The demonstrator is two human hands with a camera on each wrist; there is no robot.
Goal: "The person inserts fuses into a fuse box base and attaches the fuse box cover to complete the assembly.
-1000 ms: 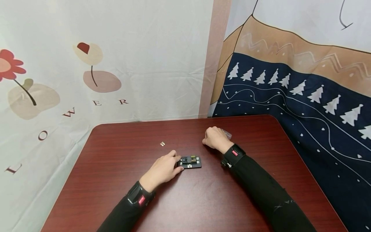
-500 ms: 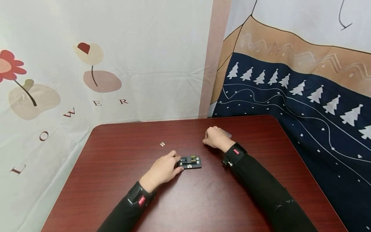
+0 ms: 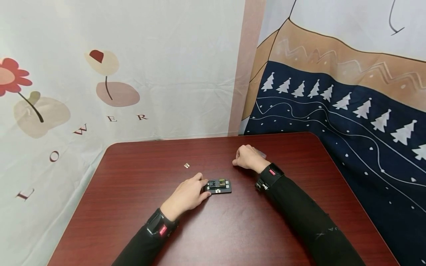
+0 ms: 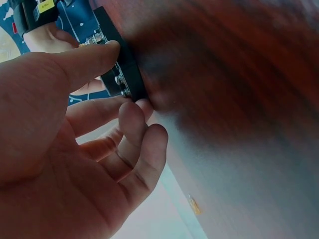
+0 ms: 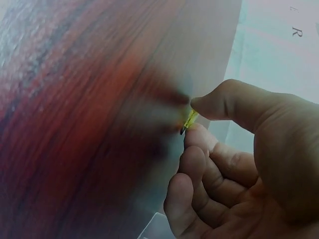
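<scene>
My left hand (image 3: pixel 186 194) grips the left end of a flat black fixture (image 3: pixel 218 187) lying on the table, thumb on the near side and index finger at the far side. The fixture carries small metal screws and a yellowish piece on top. In the left wrist view its dark base (image 4: pixel 130 74) shows between thumb and index, the other fingers curled below. Farther back and right, my right hand (image 3: pixel 249 159) pinches a tiny translucent yellow piece (image 5: pixel 190 118) with a dark tip between thumb and index, close over the table. In the head view that piece is hidden by the hand.
Small gold-coloured metal pieces (image 3: pixel 186 165) lie on the reddish-brown table (image 3: pixel 139 207), behind the left hand. A clear plastic box (image 3: pixel 261 153) sits just behind the right hand, partly hidden. Printed cloth (image 3: pixel 186 74) hangs beyond the table's back edge.
Almost nothing differs. The right forearm and wrist have shifted very slightly, while the right fingers stay at the same spot and the left hand stays on the fixture.
</scene>
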